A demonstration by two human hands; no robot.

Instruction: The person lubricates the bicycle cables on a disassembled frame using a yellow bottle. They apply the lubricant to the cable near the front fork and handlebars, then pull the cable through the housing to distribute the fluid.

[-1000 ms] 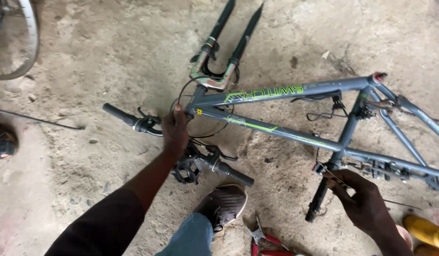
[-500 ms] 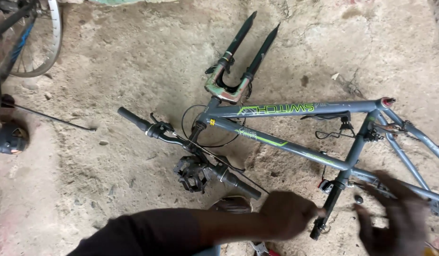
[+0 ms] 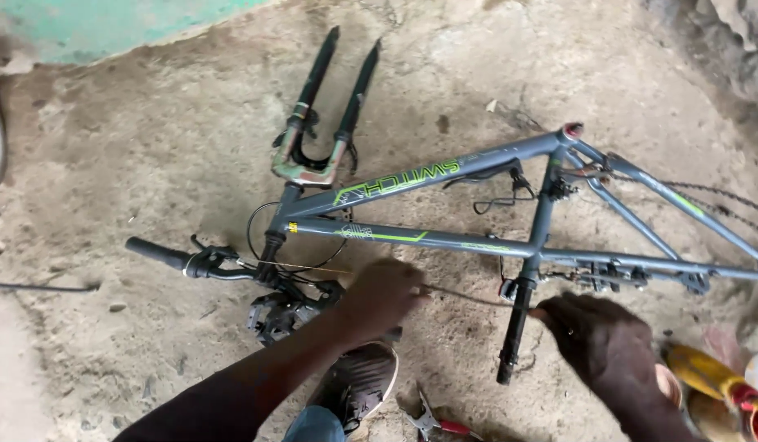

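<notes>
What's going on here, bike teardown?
A person crouches over a grey bike frame lying flat on a dirt floor, with no wheels on it. The left hand and the right hand seem to hold a thin cable stretched between them, just below the frame near the crank arm. The fork and handlebar are on the frame. Red-handled pliers lie by the person's shoe.

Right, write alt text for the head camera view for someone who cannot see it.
A grey bicycle frame with green markings lies wheel-less on a dirt floor, fork pointing away. The person's left hand and right hand reach in just below the frame, near the black crank arm, a thin cable stretched between them. Red-handled pliers lie beside a grey shoe.
</notes>
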